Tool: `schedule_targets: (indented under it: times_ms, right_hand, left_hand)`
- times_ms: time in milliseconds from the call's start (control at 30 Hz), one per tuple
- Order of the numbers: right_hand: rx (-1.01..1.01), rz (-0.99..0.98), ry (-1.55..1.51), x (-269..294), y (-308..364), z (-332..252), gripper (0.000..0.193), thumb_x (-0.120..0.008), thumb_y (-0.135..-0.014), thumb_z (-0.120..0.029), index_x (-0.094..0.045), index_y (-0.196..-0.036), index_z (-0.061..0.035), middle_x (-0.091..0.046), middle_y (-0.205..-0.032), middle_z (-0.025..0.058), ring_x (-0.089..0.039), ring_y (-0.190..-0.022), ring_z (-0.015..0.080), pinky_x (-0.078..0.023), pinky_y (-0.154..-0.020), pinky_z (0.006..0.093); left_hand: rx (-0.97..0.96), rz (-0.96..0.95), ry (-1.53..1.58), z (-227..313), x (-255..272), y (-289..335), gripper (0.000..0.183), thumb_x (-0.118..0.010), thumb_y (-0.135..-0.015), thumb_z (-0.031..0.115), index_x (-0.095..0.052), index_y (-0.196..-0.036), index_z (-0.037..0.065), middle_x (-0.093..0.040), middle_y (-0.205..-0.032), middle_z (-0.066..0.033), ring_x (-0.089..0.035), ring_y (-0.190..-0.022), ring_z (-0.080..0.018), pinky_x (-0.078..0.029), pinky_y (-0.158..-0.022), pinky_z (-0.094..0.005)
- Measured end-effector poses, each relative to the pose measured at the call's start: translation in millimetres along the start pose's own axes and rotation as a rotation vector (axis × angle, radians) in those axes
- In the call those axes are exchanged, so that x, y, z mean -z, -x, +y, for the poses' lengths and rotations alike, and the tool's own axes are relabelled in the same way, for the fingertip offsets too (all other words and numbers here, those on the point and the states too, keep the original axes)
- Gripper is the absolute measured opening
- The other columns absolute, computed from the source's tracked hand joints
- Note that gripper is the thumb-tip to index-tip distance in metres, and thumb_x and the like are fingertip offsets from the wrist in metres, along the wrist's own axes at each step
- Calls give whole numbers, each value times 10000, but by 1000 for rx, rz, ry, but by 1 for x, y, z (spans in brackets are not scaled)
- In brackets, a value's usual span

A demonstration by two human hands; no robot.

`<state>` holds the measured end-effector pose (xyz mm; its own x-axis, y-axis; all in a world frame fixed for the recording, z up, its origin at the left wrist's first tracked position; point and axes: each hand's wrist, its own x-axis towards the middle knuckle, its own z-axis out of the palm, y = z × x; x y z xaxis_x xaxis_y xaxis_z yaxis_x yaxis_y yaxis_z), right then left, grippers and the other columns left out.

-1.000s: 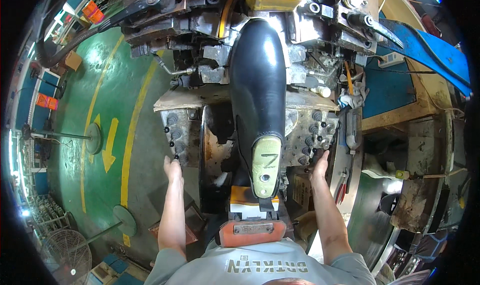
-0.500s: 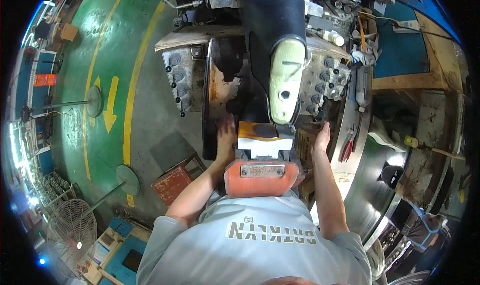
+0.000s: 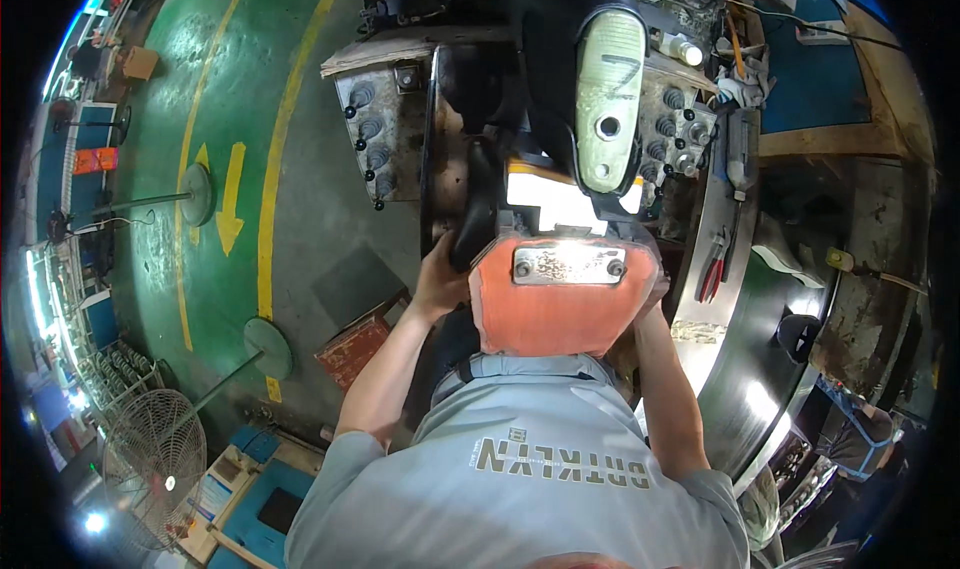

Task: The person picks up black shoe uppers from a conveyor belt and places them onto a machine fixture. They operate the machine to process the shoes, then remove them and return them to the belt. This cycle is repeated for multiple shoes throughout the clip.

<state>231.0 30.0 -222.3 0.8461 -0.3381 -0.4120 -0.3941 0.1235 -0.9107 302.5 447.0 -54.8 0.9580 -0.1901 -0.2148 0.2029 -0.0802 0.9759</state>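
In front of my body is an orange block (image 3: 560, 314) with a metal plate bolted on its top. My left hand (image 3: 440, 281) is at its left side, fingers closed round the lower end of a dark curved piece (image 3: 482, 204) whose kind I cannot make out. My right hand (image 3: 655, 287) is at the block's right side; its fingers are mostly hidden behind the block. Just beyond the block, a pale green shoe last (image 3: 608, 99) with a round hole stands in a black upper (image 3: 545, 39). A bright white part (image 3: 560, 201) with a yellow edge lies between last and block.
Panels of black-knobbed levers flank the machine, a left one (image 3: 375, 134) and a right one (image 3: 670, 134). Red-handled pliers (image 3: 712, 274) lie on a ledge at right. A red stool (image 3: 355, 349) and a standing fan (image 3: 155, 469) are at left, by a green floor with yellow lines.
The orange block has tipped up and shows more of its top face. My left fingers, spread before, have closed; my right hand has moved in behind the block. The whole view has shifted slightly.
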Motion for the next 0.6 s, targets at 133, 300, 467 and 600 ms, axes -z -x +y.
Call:
schedule_targets:
  times_ms: [133, 300, 467, 600]
  right_hand:
    - [7, -12, -144, -6, 20, -33, 351, -556, -983, -335, -620, -1100, -11, -621, -966, 52, -607, -875, 167, -497, -766, 311]
    - [-227, 110, -388, -47, 56, -126, 334, -464, -1010, -287, -588, -1107, 8, -639, -963, 90, -624, -892, 199, -503, -794, 328]
    - [-173, 20, -502, -44, 76, -167, 341, -459, -1032, -265, -578, -1152, 31, -632, -1018, 98, -630, -878, 158, -541, -787, 292]
    - [13, -148, -524, -28, 107, -203, 353, -493, -1020, -282, -560, -1200, 14, -644, -1018, 83, -625, -915, 150, -531, -806, 266]
  left_hand:
    - [137, 3, 76, 53, 46, 26, 608, -769, -725, -11, -524, -1282, -27, -634, -1154, -81, -593, -1062, -151, -462, -948, -307]
    - [140, 47, 334, 98, 104, 80, 712, -813, -652, 35, -507, -1289, -52, -629, -1158, -75, -600, -1072, -165, -458, -972, -299]
    - [-1, 176, 517, 125, 104, 130, 812, -926, -561, 187, -557, -1247, -40, -658, -1155, -100, -648, -1033, -208, -508, -915, -323]
    - [-64, 189, 728, 151, 42, 131, 780, -919, -586, 195, -572, -1242, -45, -659, -1150, -94, -632, -1052, -194, -485, -934, -315]
